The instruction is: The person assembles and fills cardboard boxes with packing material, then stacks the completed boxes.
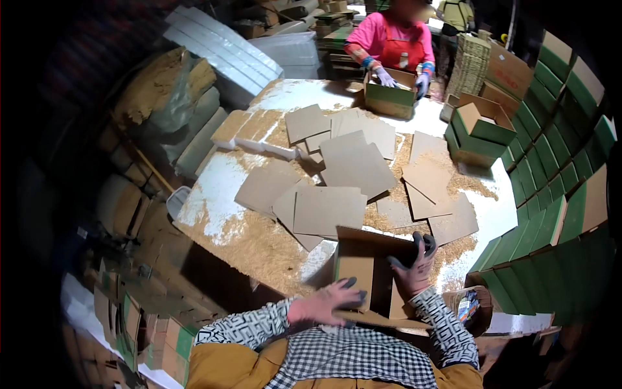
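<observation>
In front of me stands an open cardboard box with brown inner walls, close to my body at the table's near edge. My left hand, in a pinkish glove with dark fingertips, lies over the box's near left edge with its fingers stretched out. At the far right corner my right hand, gloved alike, grips the box wall, the thumb on the inner side and the fingers curled beyond it. Just past the box lie several flat cardboard sheets, loosely overlapping. The box's floor is partly hidden.
Sawdust-like shavings cover much of the white table. Across it, a person in a red apron handles a green box. Two green boxes are stacked at the right, before a wall of green boxes. White blocks sit left.
</observation>
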Motion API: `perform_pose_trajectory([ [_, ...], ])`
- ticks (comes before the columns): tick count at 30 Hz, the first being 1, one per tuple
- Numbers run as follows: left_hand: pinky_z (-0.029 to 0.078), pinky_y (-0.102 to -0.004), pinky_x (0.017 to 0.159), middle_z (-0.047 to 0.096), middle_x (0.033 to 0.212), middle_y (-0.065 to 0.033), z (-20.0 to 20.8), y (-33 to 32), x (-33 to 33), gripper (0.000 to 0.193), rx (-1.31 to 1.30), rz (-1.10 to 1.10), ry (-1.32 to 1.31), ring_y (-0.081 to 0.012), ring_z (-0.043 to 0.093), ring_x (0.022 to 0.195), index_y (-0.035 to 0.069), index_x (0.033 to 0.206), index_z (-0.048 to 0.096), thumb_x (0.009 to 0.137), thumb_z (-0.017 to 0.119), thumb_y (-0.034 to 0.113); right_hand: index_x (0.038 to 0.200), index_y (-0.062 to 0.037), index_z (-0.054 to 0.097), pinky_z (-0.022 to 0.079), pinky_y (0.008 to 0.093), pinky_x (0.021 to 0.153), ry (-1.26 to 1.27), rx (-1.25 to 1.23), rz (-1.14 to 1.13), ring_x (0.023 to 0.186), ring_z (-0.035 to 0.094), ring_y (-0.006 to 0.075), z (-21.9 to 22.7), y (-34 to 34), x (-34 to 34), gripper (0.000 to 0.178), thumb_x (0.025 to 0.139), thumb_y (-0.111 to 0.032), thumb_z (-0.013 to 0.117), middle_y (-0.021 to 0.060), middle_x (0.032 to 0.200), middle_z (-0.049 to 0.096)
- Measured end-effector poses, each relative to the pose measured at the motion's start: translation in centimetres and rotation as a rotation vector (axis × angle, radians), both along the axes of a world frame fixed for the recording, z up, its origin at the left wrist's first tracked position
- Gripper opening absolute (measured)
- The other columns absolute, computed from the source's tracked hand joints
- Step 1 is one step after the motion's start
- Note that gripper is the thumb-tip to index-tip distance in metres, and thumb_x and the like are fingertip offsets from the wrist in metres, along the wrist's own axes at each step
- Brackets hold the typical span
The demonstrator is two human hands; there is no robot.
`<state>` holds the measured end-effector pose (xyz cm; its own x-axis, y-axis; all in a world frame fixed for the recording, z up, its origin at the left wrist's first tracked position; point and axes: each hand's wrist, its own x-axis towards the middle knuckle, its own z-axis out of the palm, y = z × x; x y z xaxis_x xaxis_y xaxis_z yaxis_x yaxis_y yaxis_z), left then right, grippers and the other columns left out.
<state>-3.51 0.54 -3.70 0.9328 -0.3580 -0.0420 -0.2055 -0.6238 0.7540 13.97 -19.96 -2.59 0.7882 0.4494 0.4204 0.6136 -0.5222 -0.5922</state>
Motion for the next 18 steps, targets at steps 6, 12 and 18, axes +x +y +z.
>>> perform_pose_trajectory([
  [6, 0.039, -0.0316, 0.095, 0.046, 0.126, -0.0183, -3.1, 3.1, 1.2, 0.092, -0.401, 0.929, 0.095, -0.0254, 0.048, 0.114, -0.002, 0.133, 0.032, 0.064, 0.079, 0.036, 0.121, -0.0264, 0.05, 0.024, 0.0557, 0.101, 0.152, -0.475, 0.812, 0.119, 0.039, 0.0355, 0.9, -7.3, -4.4, 0.063, 0.061, -0.032, 0.07, 0.0152, 0.128, 0.041],
  [12, 0.029, -0.0288, 0.103, 0.04, 0.135, -0.0139, -0.6, 7.0, -1.9, 0.054, -0.703, 0.536, 0.295, -0.0179, 0.038, 0.123, -0.003, 0.134, 0.032, 0.088, 0.051, 0.017, 0.124, -0.0277, 0.05, 0.03, 0.0526, 0.101, 0.102, -0.301, 0.706, 0.118, 0.042, 0.0333, -0.4, -6.4, 1.8, 0.064, 0.064, -0.028, 0.071, 0.0135, 0.128, 0.044],
  [18, 0.024, -0.0348, 0.107, 0.025, 0.144, -0.0176, 2.7, 7.5, 6.3, 0.081, -0.387, 0.631, 0.312, -0.0283, 0.029, 0.131, 0.001, 0.141, 0.013, 0.082, 0.061, 0.027, 0.124, -0.0079, 0.049, 0.049, 0.0309, 0.075, 0.435, -0.527, 0.479, 0.091, 0.059, 0.0194, -21.4, -11.0, 7.0, 0.044, 0.087, -0.033, 0.054, 0.0113, 0.11, 0.058],
])
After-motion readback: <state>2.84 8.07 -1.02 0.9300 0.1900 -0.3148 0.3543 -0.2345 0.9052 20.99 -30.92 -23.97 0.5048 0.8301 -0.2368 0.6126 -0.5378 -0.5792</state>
